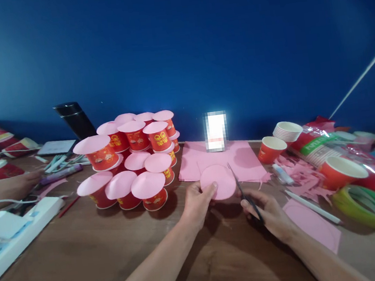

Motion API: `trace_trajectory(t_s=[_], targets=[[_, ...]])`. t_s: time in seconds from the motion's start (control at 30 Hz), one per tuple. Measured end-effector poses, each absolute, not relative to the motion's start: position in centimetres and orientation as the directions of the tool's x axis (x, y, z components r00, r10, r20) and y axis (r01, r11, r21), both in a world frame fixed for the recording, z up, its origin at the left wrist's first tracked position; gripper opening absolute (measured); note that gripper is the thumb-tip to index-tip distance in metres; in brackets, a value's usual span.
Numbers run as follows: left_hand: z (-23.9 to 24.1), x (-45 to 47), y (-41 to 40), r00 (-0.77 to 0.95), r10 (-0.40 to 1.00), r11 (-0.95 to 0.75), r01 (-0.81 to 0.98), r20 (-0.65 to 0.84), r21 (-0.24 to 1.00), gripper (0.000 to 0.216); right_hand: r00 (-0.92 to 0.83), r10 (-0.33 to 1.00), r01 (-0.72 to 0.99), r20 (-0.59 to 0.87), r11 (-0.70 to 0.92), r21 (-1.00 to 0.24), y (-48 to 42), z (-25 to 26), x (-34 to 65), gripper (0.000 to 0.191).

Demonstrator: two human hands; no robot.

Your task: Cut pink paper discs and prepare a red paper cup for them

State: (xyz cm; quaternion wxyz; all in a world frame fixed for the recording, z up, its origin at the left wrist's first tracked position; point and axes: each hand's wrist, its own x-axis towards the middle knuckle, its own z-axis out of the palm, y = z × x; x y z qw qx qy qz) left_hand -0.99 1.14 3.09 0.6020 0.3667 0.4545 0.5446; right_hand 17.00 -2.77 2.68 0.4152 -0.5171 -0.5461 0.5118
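My left hand (197, 202) pinches a round pink paper disc (218, 181) at its left edge, holding it just above the wooden table (86, 262). My right hand (268, 212) grips black scissors (245, 192), whose blades point up along the disc's right edge. Behind the disc lies a stack of pink paper sheets (220, 160). To the left stands a pile of red paper cups topped with pink discs (135, 160).
Open red cups (271, 148), a white cup stack (287, 130), pink scraps (301, 176), a glue stick (282, 174), green tape rolls (369, 204) and bagged cups (346, 153) crowd the right. A white power strip (10, 230) and another person's hand (5, 188) are at left.
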Motion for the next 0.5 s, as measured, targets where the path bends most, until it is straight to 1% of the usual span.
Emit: trace_trajectory(t_s=[0.23, 0.5], targets=[[3.28, -0.94, 1.05, -0.001, 0.987, 0.155, -0.313, -0.164, 0.937, 0.032, -0.107, 0.992, 0.135, -0.067, -0.052, -0.99, -2.75, 2.79, 16.89, 0.046], [3.02, -0.86, 1.19, -0.012, 0.984, 0.164, -0.349, -0.179, 0.923, 0.032, -0.098, 0.993, 0.188, -0.061, -0.042, -0.981, -2.77, 2.95, 16.92, 0.046]])
